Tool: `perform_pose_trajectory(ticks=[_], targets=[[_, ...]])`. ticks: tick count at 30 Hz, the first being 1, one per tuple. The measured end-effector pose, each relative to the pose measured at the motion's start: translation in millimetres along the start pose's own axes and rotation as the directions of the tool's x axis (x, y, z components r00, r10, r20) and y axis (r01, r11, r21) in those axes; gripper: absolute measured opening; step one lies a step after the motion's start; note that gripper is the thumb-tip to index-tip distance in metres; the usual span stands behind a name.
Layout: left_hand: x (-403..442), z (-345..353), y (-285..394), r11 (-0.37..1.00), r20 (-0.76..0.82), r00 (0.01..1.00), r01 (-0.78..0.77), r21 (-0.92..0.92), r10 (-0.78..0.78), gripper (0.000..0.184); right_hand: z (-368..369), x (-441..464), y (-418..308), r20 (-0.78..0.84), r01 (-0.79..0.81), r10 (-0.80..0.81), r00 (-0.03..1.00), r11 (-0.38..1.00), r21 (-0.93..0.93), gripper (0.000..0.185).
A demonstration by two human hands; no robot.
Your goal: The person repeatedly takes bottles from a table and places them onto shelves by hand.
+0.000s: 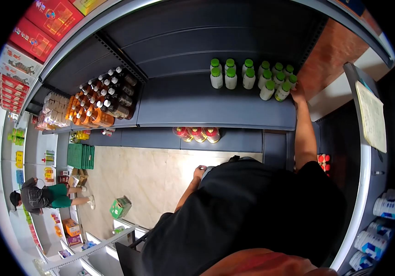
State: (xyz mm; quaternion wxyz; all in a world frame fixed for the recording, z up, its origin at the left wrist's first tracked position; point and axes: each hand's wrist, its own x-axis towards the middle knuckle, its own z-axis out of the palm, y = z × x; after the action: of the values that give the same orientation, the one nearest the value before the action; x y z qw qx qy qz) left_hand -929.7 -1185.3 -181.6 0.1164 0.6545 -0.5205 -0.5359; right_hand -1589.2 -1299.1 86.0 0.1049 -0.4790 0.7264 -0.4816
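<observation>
My right hand [298,94] reaches to the right end of the dark grey shelf [188,103]. It is against the front-right white bottle [282,92] with a green cap. The fingers are mostly hidden behind that bottle, so whether they grip it cannot be seen. More green-capped white bottles [248,79] stand upright in short rows to its left. My left hand [199,173] hangs low by my waist, over the floor. Its fingers look curled beside a small grey patch [208,171], and what they hold, if anything, is unclear.
Dark and orange drink bottles [110,99] crowd the shelf's left end. Red-topped containers [197,134] sit on the level below. A clipboard [371,117] hangs at right. Green crates [80,156] and a green box [120,207] are on the floor. Another person [45,195] stands at far-left shelves.
</observation>
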Motion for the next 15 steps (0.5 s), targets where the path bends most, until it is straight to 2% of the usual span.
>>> perform_pose_trajectory(ticks=[1,4,5,6,8,9,10,13,15], targets=[[1,2,4,0.998,0.019,0.999,0.030,-0.050,-0.029,0.023,0,3,4,0.011,0.064,-0.065,0.998,0.995,0.074,0.056],[-9,-12,24,0.975,0.051,0.997,0.066,-0.213,-0.057,0.019,1,3,11,-0.016,-0.052,0.051,0.999,0.998,-0.045,0.055],[-7,-20,35,0.935,0.141,0.979,0.185,-0.302,-0.148,0.020,4,3,16,-0.049,-0.046,0.045,0.998,0.999,-0.002,0.058],[5,-21,31,0.866,0.188,0.968,0.233,-0.442,-0.164,0.022,9,2,22,-0.083,-0.036,0.039,0.996,0.999,0.040,0.060],[11,-35,56,0.899,0.249,0.944,0.293,-0.326,-0.217,0.023,10,-4,19,-0.131,-0.045,0.054,0.990,0.996,0.073,0.063],[13,-36,72,0.936,0.216,0.959,0.238,-0.260,-0.184,0.025,10,-10,6,-0.148,-0.065,0.075,0.986,0.996,0.068,0.063],[12,-39,94,0.946,0.235,0.944,0.275,-0.173,-0.232,0.026,6,-17,-4,-0.163,-0.086,0.096,0.982,0.994,0.065,0.063],[16,-30,144,0.977,0.349,0.937,0.077,-0.200,-0.002,0.029,-7,-39,-16,-0.135,-0.159,0.161,0.978,0.987,0.025,0.067],[7,-19,187,0.982,0.475,0.873,-0.021,-0.187,0.109,0.030,-9,-55,-2,-0.125,-0.082,0.115,0.985,0.967,0.241,0.064]])
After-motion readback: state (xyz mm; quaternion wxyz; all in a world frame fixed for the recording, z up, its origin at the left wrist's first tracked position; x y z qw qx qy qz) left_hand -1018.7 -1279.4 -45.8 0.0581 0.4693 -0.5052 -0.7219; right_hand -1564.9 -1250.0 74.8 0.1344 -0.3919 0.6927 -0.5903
